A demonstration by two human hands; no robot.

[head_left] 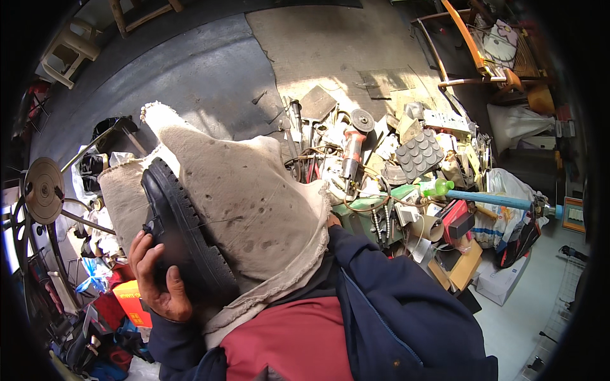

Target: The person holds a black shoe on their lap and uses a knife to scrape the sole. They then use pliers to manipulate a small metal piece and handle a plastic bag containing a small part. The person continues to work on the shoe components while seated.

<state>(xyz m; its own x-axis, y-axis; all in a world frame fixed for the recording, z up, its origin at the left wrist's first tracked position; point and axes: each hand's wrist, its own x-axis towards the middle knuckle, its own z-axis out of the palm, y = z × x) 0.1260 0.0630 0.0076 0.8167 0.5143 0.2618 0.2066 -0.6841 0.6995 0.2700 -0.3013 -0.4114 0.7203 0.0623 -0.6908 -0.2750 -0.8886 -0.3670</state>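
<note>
Shoe (190, 235) nr L edge of cloth (257, 206), long axis far-left to near-right; L hand (159, 297) closer, grip holding it; R hand (333, 220) mostly hidden, grip: can't tell.

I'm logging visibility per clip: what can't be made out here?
All in the head view:
- Right hand: mostly hidden by the beige cloth; its grip is unseen.
- Black shoe: upper partly covered by the left hand.
- Dark strand: too thin to identify.
- Wooden frame: cut off by the top edge.
</note>
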